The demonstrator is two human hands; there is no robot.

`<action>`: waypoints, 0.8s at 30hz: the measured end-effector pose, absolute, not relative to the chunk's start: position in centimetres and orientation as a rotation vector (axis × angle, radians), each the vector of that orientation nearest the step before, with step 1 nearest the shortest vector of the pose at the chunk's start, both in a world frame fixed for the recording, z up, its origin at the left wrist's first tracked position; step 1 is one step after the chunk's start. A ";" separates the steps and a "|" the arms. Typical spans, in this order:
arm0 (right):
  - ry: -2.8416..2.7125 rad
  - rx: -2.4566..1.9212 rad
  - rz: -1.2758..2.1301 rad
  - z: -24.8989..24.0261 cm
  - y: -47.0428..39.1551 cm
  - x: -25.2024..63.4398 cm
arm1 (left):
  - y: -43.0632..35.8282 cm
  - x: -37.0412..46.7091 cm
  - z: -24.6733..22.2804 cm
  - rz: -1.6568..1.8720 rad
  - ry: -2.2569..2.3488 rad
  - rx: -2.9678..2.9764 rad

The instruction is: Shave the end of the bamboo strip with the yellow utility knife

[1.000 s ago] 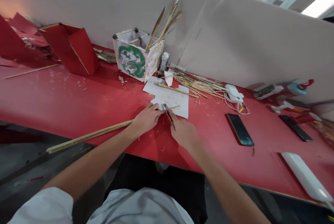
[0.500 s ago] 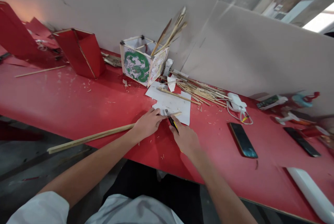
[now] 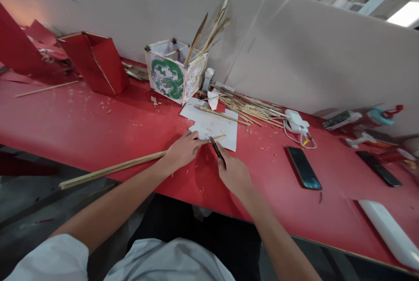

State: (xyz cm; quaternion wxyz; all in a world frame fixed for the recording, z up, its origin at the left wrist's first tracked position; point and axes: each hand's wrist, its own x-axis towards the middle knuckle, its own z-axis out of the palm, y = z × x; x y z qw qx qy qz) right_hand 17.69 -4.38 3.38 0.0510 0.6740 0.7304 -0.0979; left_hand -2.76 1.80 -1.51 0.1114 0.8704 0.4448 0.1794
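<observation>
My left hand (image 3: 185,149) is closed on a long bamboo strip (image 3: 114,170). The strip runs under my wrist and out past the table's front edge on the left; its short far end shows beyond my fingers. A utility knife (image 3: 217,149) is gripped in my right hand (image 3: 235,173), its blade resting at the strip's far end. White paper (image 3: 231,131) lies beneath that end, with another bamboo stick (image 3: 222,115) across it. Small shavings are scattered around both hands.
Behind the paper stand a dragon-printed box (image 3: 167,78) holding sticks and a small white bottle (image 3: 208,79). A bundle of thin sticks (image 3: 255,111) lies to the right, beside a white charger (image 3: 296,121) and a phone (image 3: 303,168). A red paper frame (image 3: 94,65) stands left.
The knife in my right hand has turned a little, and that hand sits slightly lower and to the right. My left hand keeps its hold on the strip. The view has shifted slightly.
</observation>
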 end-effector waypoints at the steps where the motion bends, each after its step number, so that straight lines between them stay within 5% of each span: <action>1: 2.227 2.033 -0.277 3.4 -4.4 17.6 | 1.8 -2.8 -1.5 0.529 1.306 2.556; 24: 2.151 1.931 -0.027 3.8 -5.6 14.8 | 2.4 -3.1 -1.9 0.429 1.304 2.606</action>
